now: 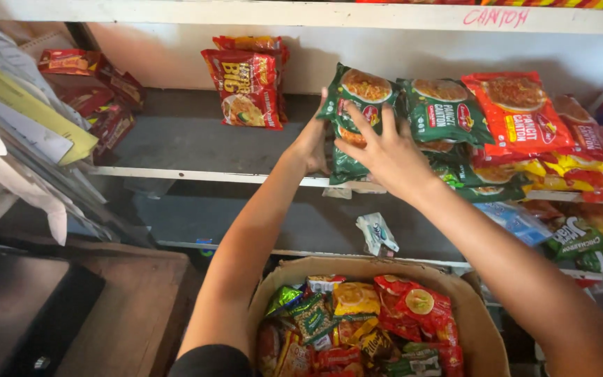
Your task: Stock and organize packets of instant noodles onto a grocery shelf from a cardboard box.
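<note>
The white-painted wooden shelf (pixel 197 173) runs the width of the view, its grey board bare in the middle. On it, right of centre, stands a row of glossy green plastic noodle packets (pixel 448 112), soft, pillow-shaped and leaning on one another, with slick red and yellow packets (pixel 518 112) crowded beyond them. That row is loosely stacked and slippery; a push from either hand could send the leaning packets sliding forward off the shelf edge onto the lower shelf or into the round brown cardboard box (pixel 486 328) below, which is full of small crinkly foil snack packets.

The green noodle packet at the left end of the row (pixel 361 91) stands upright on the shelf, and both hands are on it. The right hand (pixel 385 157) lies flat against its front, fingers (pixel 361 122) spread wide and pressing rather than closed around it. The left hand (pixel 313 139) is at the packet's left edge; its fingers seem to curl behind the packet, though the view there is poor. With such a flat, open hold on smooth film, the packet could slip downward or tip.

A stiff red noodle packet (pixel 246 87) stands apart to the left. A small white sachet (pixel 377 232) lies on the lower shelf.
</note>
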